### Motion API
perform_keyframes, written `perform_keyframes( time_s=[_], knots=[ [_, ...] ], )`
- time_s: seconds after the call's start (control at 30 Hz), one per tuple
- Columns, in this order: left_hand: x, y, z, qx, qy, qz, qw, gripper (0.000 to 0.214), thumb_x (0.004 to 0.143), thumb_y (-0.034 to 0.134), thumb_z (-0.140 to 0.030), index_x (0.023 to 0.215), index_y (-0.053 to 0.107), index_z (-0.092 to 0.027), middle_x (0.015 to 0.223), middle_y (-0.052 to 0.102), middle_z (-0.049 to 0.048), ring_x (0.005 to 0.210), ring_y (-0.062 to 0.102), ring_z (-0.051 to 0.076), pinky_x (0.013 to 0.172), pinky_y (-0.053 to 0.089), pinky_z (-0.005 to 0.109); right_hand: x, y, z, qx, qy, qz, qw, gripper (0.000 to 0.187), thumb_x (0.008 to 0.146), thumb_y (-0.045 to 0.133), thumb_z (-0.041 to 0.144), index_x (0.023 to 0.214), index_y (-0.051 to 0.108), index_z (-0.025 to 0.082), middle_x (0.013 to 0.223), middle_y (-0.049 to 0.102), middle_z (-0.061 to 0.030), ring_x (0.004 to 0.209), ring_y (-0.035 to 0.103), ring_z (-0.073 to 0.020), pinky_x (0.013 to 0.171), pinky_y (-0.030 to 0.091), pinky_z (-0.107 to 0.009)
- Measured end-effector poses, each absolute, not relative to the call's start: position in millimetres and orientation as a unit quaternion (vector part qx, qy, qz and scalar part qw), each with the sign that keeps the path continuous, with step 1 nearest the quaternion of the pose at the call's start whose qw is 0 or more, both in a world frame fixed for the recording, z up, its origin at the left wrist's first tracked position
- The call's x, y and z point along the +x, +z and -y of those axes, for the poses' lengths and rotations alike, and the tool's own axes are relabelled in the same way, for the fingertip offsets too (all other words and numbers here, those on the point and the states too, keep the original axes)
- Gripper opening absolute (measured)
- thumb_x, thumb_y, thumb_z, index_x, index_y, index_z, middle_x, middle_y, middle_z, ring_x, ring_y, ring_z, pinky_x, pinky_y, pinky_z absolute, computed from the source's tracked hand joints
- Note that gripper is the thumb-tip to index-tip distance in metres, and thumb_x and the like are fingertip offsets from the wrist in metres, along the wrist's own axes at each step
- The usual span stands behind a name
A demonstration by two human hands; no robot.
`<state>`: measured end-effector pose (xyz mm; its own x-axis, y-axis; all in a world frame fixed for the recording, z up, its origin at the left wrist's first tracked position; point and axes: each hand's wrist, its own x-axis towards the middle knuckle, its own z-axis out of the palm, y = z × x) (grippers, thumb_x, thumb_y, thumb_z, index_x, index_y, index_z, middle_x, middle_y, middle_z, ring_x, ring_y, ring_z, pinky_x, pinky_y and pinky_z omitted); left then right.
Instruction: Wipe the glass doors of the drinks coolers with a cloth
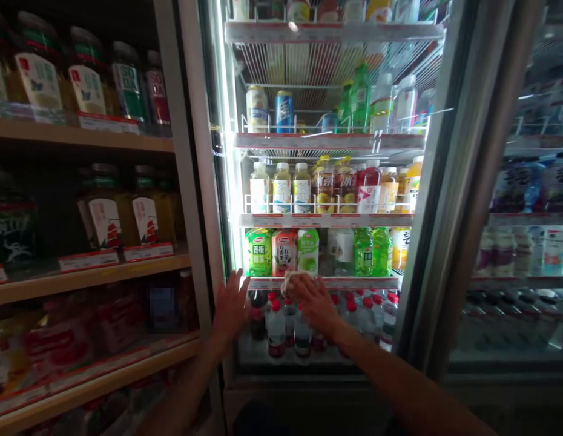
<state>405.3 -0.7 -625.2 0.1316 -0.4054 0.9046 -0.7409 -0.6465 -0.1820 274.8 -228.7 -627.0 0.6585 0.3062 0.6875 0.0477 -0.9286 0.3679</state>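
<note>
I face an open drinks fridge. My right hand (314, 303) is closed on a pale crumpled cloth (290, 282) and presses it against the front rail of the shelf (354, 283) that holds green and pink juice bottles (284, 252). My left hand (230, 307) is open, fingers spread, flat against the fridge's left frame beside the same shelf. Red-capped bottles (276, 327) stand on the bottom shelf just under both hands.
The glass fridge door (449, 200) stands swung open to the right, with a second closed fridge (526, 242) behind it. Wooden shelves (91, 275) with jars and bottles fill the left side. Upper fridge shelves hold cans and bottles (284, 112).
</note>
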Motion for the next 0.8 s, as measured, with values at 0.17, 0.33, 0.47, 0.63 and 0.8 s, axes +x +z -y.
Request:
perform_keyframes(
  time_s=[0.17, 0.33, 0.47, 0.63, 0.8],
  knots=[
    [374, -618, 46, 0.702, 0.535, 0.438, 0.168, 0.057, 0.084, 0.047, -0.018, 0.139, 0.031, -0.016, 0.142, 0.039, 0.0150, 0.140, 0.018, 0.025, 0.111, 0.023, 0.048, 259, -620, 245, 0.868, 0.468, 0.008, 0.170, 0.059, 0.079, 0.047, 0.018, 0.138, 0.040, 0.021, 0.147, 0.035, -0.0070, 0.140, 0.017, -0.0259, 0.113, 0.000, -0.053],
    [354, -624, 70, 0.684, 0.517, 0.489, 0.159, 0.056, 0.083, 0.047, -0.016, 0.138, 0.034, -0.017, 0.143, 0.038, 0.0129, 0.140, 0.019, 0.023, 0.113, 0.021, 0.046, 225, -681, 271, 0.870, 0.436, -0.060, 0.222, 0.055, 0.076, 0.047, 0.013, 0.129, 0.050, 0.022, 0.140, 0.045, -0.0017, 0.137, 0.022, -0.0221, 0.115, -0.002, -0.046],
    [346, -616, 86, 0.679, 0.513, 0.502, 0.157, 0.055, 0.084, 0.048, -0.020, 0.137, 0.036, -0.017, 0.144, 0.038, 0.0126, 0.140, 0.019, 0.023, 0.114, 0.019, 0.046, 227, -627, 285, 0.853, 0.485, 0.033, 0.187, 0.054, 0.077, 0.046, 0.017, 0.131, 0.049, 0.019, 0.144, 0.040, -0.0071, 0.139, 0.020, -0.0243, 0.114, 0.005, -0.050],
    [331, -617, 111, 0.667, 0.513, 0.521, 0.145, 0.051, 0.083, 0.048, -0.020, 0.133, 0.041, -0.016, 0.143, 0.039, 0.0121, 0.139, 0.021, 0.024, 0.113, 0.019, 0.046, 226, -604, 299, 0.846, 0.500, 0.089, 0.165, 0.055, 0.080, 0.046, 0.020, 0.135, 0.044, 0.018, 0.148, 0.031, -0.0098, 0.140, 0.015, -0.0266, 0.112, 0.008, -0.053],
    [324, -636, 125, 0.655, 0.511, 0.543, 0.125, 0.051, 0.080, 0.049, -0.018, 0.131, 0.045, -0.019, 0.143, 0.040, 0.0095, 0.138, 0.025, 0.023, 0.114, 0.017, 0.043, 193, -694, 312, 0.882, 0.429, 0.022, 0.195, 0.055, 0.076, 0.048, 0.015, 0.130, 0.049, 0.021, 0.139, 0.046, -0.0064, 0.135, 0.028, -0.0246, 0.114, 0.007, -0.050]
  ],
)
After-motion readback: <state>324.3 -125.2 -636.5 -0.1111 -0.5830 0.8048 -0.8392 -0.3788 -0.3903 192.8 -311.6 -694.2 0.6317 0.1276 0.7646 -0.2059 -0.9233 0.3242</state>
